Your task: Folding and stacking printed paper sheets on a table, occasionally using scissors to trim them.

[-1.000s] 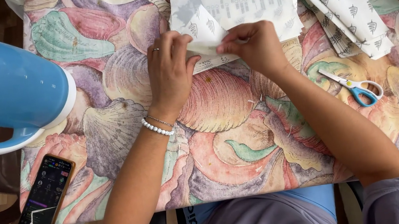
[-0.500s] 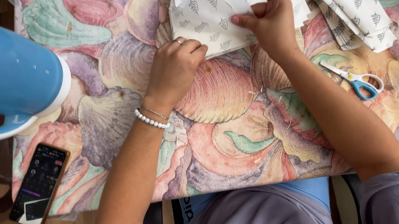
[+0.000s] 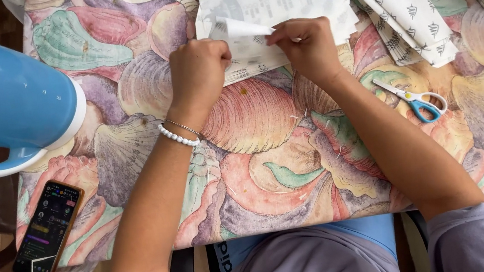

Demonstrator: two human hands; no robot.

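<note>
Both hands closed on a small white paper piece (image 3: 239,28) at the far middle of the table (image 3: 272,169): left hand (image 3: 198,72) pinching its left end, right hand (image 3: 305,45) its right. Scissors (image 3: 416,99) lying near right.

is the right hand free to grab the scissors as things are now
Probably not straight away. The right hand is pinching a white paper piece together with the left hand. The scissors lie uncovered on the tablecloth beside the right forearm, so the path looks free once it lets go.
</note>
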